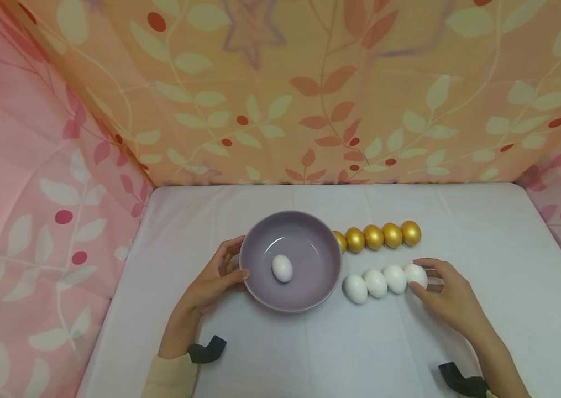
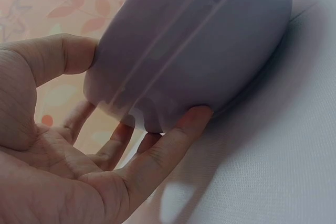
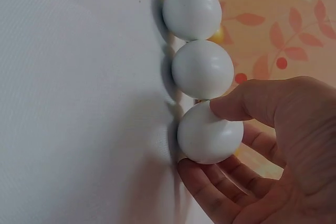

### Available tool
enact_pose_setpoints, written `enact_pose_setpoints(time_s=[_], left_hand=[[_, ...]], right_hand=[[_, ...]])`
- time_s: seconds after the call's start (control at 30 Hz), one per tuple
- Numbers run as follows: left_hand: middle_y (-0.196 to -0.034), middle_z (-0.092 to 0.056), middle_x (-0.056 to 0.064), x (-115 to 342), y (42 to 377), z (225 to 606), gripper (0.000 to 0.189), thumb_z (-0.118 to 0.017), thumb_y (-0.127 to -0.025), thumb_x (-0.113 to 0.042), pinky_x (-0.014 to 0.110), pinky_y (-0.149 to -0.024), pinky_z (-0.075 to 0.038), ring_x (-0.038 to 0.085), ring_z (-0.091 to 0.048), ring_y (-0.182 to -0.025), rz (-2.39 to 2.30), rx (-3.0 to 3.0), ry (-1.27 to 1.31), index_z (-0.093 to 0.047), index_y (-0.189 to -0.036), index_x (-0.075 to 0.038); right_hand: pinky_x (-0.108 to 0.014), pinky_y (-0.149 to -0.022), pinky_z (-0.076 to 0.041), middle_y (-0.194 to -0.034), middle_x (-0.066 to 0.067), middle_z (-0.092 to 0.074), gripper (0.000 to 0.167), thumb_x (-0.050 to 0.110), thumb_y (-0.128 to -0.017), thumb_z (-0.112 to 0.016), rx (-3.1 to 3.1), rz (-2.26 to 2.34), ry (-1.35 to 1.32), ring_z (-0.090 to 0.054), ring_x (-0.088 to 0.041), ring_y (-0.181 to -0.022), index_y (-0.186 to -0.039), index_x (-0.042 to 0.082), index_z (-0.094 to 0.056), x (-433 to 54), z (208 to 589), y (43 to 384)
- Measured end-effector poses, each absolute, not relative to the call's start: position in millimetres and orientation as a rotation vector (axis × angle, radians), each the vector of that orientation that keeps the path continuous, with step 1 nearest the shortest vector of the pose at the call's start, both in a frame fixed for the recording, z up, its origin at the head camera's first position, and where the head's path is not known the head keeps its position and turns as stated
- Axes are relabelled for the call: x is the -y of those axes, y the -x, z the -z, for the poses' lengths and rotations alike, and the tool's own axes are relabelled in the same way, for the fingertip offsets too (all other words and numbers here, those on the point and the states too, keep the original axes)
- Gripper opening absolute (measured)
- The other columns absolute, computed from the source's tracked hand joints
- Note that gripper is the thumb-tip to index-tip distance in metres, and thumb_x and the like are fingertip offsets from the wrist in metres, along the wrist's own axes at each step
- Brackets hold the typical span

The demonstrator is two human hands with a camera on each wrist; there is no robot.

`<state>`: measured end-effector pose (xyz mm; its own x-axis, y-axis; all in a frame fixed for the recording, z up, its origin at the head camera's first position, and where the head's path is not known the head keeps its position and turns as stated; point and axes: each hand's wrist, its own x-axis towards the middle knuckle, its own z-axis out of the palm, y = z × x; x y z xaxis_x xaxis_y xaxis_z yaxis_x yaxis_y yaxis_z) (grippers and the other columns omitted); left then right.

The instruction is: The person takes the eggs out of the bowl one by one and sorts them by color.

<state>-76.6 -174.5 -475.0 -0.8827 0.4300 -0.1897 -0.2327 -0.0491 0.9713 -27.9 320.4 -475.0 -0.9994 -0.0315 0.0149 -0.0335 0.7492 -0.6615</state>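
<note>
A purple bowl (image 1: 310, 298) stands on the white table with one white egg (image 1: 282, 268) inside it. My left hand (image 1: 218, 276) grips the bowl's left side; in the left wrist view, the thumb and fingertips press on its outer wall (image 2: 220, 40). To the right of the bowl, several white eggs (image 1: 375, 283) lie in a touching row. At the row's right end, my right hand (image 1: 446, 293) holds the last white egg (image 3: 207, 135) between thumb and fingers. This egg still appears to touch its neighbour (image 3: 202, 69).
Behind the white eggs runs a row of several golden eggs (image 1: 373, 237), the leftmost partly hidden by the bowl. Patterned cloth hangs at the back (image 1: 270, 88) and left (image 1: 36, 221) of the white table (image 1: 270, 354). Dark straps (image 1: 208, 351) sit at both wrists.
</note>
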Motion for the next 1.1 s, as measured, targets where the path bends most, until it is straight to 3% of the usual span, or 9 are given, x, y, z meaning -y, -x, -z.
enact_pose_setpoints(time_s=[0.23,0.5,0.7,0.8,0.9,1.0,1.1], left_hand=[[-0.170,-0.027,0.015,174.5,76.6,474.6,0.081,-0.069,-0.097,-0.002,0.038,-0.093,-0.060,0.032,-0.042,-0.143,-1.984,-1.789,-0.209,-0.027,-0.164,-0.016],[-0.171,-0.027,0.014,174.5,76.4,475.0,0.081,-0.069,-0.097,-0.002,0.039,-0.093,-0.060,0.034,-0.043,-0.143,-1.972,-1.797,-0.202,-0.027,-0.164,-0.018],[-0.170,-0.027,0.014,174.9,76.2,476.1,0.081,-0.069,-0.097,-0.001,0.040,-0.093,-0.060,0.034,-0.043,-0.143,-1.977,-1.789,-0.206,-0.026,-0.164,-0.017],[-0.170,-0.027,0.014,175.1,76.0,476.8,0.080,-0.068,-0.097,-0.001,0.041,-0.092,-0.060,0.032,-0.044,-0.141,-1.981,-1.784,-0.207,-0.027,-0.164,-0.017],[-0.170,-0.027,0.014,175.1,76.0,477.1,0.080,-0.068,-0.097,-0.001,0.041,-0.092,-0.060,0.032,-0.045,-0.141,-1.984,-1.781,-0.208,-0.027,-0.164,-0.017],[-0.170,-0.027,0.014,174.8,76.3,476.6,0.081,-0.069,-0.097,-0.001,0.041,-0.092,-0.060,0.033,-0.044,-0.141,-1.986,-1.780,-0.205,-0.027,-0.164,-0.017],[-0.170,-0.027,0.014,174.4,76.4,475.9,0.081,-0.069,-0.096,-0.002,0.040,-0.092,-0.060,0.032,-0.044,-0.141,-1.985,-1.782,-0.202,-0.027,-0.164,-0.017]], right_hand=[[-0.004,-0.078,-0.050,-0.131,-0.024,-0.061,0.053,0.016,-0.092,-0.082,2.942,-1.065,-0.094,-0.066,-0.042,-0.114,-0.138,0.001,-0.059,-319.3,473.5,27.7],[0.006,-0.087,-0.037,-0.131,-0.022,-0.063,0.050,0.018,-0.095,-0.079,2.908,-1.026,-0.151,-0.063,-0.040,-0.116,-0.138,0.002,-0.060,-320.5,470.8,29.9],[0.003,-0.088,-0.036,-0.133,-0.024,-0.062,0.048,0.019,-0.095,-0.079,2.916,-0.985,-0.153,-0.063,-0.043,-0.119,-0.138,0.004,-0.062,-316.9,464.3,34.8],[-0.009,-0.091,-0.044,-0.133,-0.022,-0.062,0.047,0.018,-0.094,-0.080,2.906,-0.953,-0.183,-0.062,-0.042,-0.119,-0.137,0.006,-0.063,-311.8,459.3,37.2],[-0.040,-0.100,-0.053,-0.135,-0.022,-0.061,0.047,0.016,-0.093,-0.080,2.897,-0.952,-0.216,-0.060,-0.044,-0.122,-0.136,0.007,-0.063,-304.9,452.8,41.0],[-0.070,-0.100,-0.046,-0.139,-0.023,-0.059,0.048,0.015,-0.094,-0.079,2.908,-0.979,-0.237,-0.056,-0.047,-0.129,-0.138,0.007,-0.061,-296.5,443.4,45.8],[-0.075,-0.104,-0.043,-0.140,-0.022,-0.058,0.049,0.015,-0.094,-0.079,2.922,-0.990,-0.279,-0.053,-0.048,-0.134,-0.138,0.006,-0.059,-287.3,433.1,51.7]])
